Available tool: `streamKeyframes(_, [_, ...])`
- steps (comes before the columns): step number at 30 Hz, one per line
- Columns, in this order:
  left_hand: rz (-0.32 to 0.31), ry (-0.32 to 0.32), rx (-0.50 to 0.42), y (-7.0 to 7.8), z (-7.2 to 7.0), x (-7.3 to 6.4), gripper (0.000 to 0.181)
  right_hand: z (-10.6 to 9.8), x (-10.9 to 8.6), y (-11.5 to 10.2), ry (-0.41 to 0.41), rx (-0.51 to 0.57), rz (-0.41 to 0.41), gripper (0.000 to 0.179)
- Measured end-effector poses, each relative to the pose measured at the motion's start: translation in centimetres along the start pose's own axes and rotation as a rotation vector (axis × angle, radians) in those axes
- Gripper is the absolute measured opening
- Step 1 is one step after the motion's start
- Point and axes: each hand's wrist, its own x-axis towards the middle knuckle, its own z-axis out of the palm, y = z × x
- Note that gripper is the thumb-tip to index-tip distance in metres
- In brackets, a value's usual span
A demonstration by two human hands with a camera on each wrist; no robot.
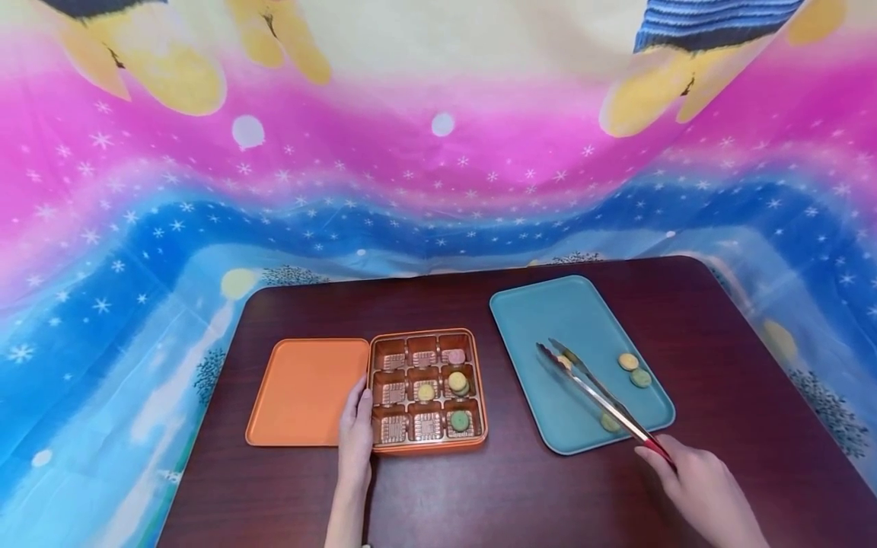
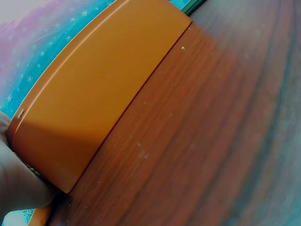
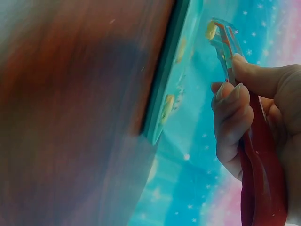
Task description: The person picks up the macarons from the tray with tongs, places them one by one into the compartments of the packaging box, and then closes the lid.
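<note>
My right hand (image 1: pixel 709 487) grips the red handle of metal tongs (image 1: pixel 617 411), which reach over the teal tray (image 1: pixel 548 415). A yellow macaron (image 3: pixel 211 29) sits between the tong tips. My left hand (image 1: pixel 356 434) rests along the left wall of an orange box (image 1: pixel 438 449), its fingers fairly straight. The box has a brown insert with several compartments. Its right column holds a pink macaron (image 1: pixel 456 356) at the back, a yellow macaron (image 1: pixel 457 380) atop another in the middle, and a green macaron (image 1: pixel 460 420) in front. Another yellow macaron (image 1: pixel 426 392) lies in the centre compartment.
On the tray's right side lie a pale yellow macaron (image 1: pixel 628 361) and a green macaron (image 1: pixel 640 378); a yellowish-green macaron (image 1: pixel 610 422) is partly behind the tongs. An orange lid (image 1: pixel 308 392) lies left of the box. A patterned cloth (image 1: pixel 411 190) hangs behind the dark wooden table (image 1: pixel 479 502).
</note>
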Motion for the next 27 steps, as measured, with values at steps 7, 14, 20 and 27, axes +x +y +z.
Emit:
streamKeyframes(7, [0.039,0.035,0.047,0.1,0.1,-0.2,0.049,0.4,1.8,-2.0,0.079,0.006,-0.102,0.034])
streamKeyframes(14, [0.032,0.042,0.044,-0.2,0.0,0.0,0.049,0.6,3.5,-3.6,0.092,0.022,-0.165,0.034])
streamKeyframes(20, [0.015,0.036,0.017,-0.2,0.1,0.1,0.052,0.7,4.4,-4.3,0.126,0.028,-0.236,0.036])
streamKeyframes(27, [-0.007,0.034,-0.014,-0.3,-0.2,0.2,0.053,0.9,5.1,-5.1,0.149,0.050,-0.293,0.038])
